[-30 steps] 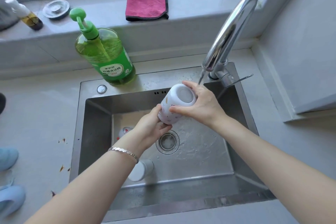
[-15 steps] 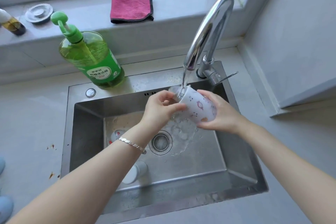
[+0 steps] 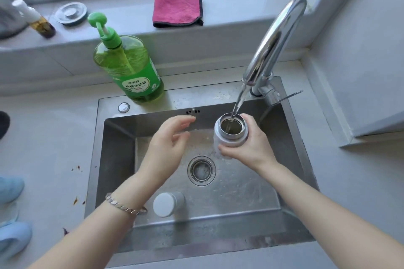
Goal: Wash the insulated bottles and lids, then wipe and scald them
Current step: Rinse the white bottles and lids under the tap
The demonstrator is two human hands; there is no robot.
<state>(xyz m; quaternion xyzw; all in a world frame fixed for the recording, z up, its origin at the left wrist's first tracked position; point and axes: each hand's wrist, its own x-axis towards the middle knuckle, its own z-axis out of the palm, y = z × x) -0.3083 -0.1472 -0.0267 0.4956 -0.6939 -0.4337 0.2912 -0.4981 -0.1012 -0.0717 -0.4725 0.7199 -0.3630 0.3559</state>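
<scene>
1x bottle (image 3: 231, 141) upright under tap (image 3: 275, 41) stream. R hand (image 3: 249, 150) fingers wrapped round it; L hand (image 3: 168, 146) fingers loose, holding nothing. Risk: wet one-hand grip may slip as bottle fills.

Bare sink floor (image 3: 240, 190) around drain (image 3: 201, 170); white lid (image 3: 167, 204) by front wall, faucet (image 3: 275, 37) overhanging back right

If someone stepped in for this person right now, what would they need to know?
Left hand: open, holding nothing, above the sink.
Right hand: grips the bottle upright under the running tap; water falls into its mouth.
A white lid-like piece lies on the sink floor.
Pink cloth sits folded on the sill.
Done: only rinsing under way.
Left: finish rinsing, wash the rest, wipe, scald.
</scene>
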